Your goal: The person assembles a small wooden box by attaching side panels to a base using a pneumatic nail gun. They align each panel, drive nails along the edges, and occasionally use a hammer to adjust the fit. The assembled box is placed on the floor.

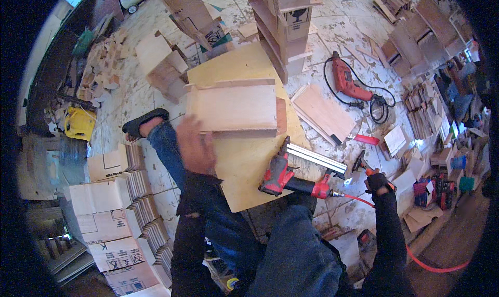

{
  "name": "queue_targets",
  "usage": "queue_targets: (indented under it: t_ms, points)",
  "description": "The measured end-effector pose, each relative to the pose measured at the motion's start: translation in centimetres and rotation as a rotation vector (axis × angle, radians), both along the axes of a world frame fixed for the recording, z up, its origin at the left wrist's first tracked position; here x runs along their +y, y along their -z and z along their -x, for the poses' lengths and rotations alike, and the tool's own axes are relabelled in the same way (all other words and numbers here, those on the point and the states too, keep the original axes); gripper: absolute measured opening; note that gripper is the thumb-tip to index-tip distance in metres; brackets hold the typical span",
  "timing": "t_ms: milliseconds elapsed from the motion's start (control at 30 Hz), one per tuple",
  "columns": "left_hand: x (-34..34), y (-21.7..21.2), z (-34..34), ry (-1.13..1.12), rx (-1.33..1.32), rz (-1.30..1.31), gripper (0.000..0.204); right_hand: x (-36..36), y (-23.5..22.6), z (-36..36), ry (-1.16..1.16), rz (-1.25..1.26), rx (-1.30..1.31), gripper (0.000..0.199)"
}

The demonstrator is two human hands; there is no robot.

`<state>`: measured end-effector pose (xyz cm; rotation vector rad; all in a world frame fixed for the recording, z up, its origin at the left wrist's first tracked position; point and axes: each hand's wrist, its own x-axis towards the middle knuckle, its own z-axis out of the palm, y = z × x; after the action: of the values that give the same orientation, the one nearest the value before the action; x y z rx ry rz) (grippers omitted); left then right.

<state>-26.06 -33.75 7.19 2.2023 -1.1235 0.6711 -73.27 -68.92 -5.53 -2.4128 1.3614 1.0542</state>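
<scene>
A shallow wooden tray-like box (239,108) lies on a yellowish board (234,180) in front of me. My left hand (196,147) is at the box's near left corner, smeared by motion, so its fingers cannot be read. Out to the right, my right hand (378,182) is closed around the orange handle of a hammer (359,162), its dark head pointing up and left. Between the hands a red and black pneumatic nail gun (275,175) rests across the board's near right edge by my knee. A red air hose (358,198) runs from its rear.
Thin wooden panels (325,114) and a red corded drill (348,81) lie right of the board. A tall wooden shelf unit (275,26) stands beyond it. Stacked boards (112,219) sit at near left, a yellow plastic item (79,123) farther left. Wood scraps (423,110) are piled at right.
</scene>
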Motion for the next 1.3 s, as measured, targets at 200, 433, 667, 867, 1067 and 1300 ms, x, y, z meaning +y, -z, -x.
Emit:
queue_targets:
  t_ms: [200, 433, 667, 867, 1067, 1300]
  points:
    - [-6.6, 2.0, -0.2, 0.075, -0.242, -0.003, 0.012, 2.3, -2.6, -0.5, 0.131, 0.148, -0.068, 0.046]
    - [-8.4, -6.1, -9.2, 0.352, 0.073, -0.343, 0.027, 16.0, -10.3, -13.8, -0.420, -0.076, -1.089, 0.067]
    - [-7.8, -3.4, -4.0, 0.535, 0.235, -0.741, 0.026, 18.5, -9.0, -19.8, -0.587, -0.173, -0.739, 0.086]
    - [-6.7, -3.4, -0.7, 0.274, 0.076, 0.002, 0.038, 16.9, -10.9, -19.4, -0.494, -0.326, -0.967, 0.062]
    - [-1.3, -2.6, -0.1, -0.490, 0.923, 0.033, 0.061, 13.7, -20.6, -19.3, -0.197, -0.389, -0.743, 0.042]
    - [-4.4, 0.5, -2.3, 0.026, 0.855, -0.089, 0.067, 13.9, -30.2, -21.9, -0.652, -0.527, -0.888, 0.040]
